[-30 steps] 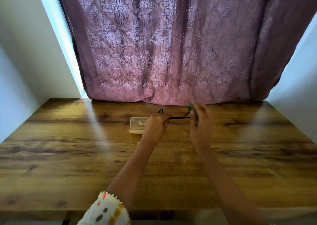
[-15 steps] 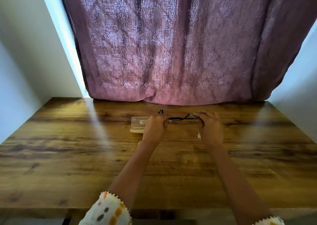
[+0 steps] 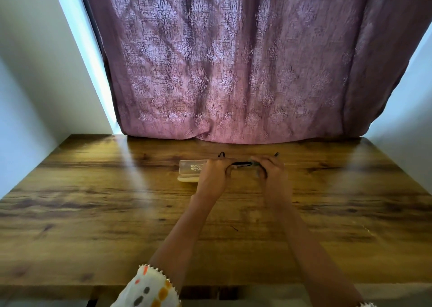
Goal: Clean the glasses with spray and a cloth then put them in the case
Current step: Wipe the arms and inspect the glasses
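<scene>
L hand (image 3: pixel 214 174) grip & R hand (image 3: pixel 272 171) grip both pinching glasses (image 3: pixel 242 164); case (image 3: pixel 190 167) beside L hand

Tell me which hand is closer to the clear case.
Left. The left hand covers the right end of the clear case; the right hand is farther right, on the glasses.

2 hands (image 3: pixel 211 177) (image 3: pixel 273 174) grip glasses (image 3: pixel 242 164) (beside case (image 3: pixel 190 166)).
</scene>
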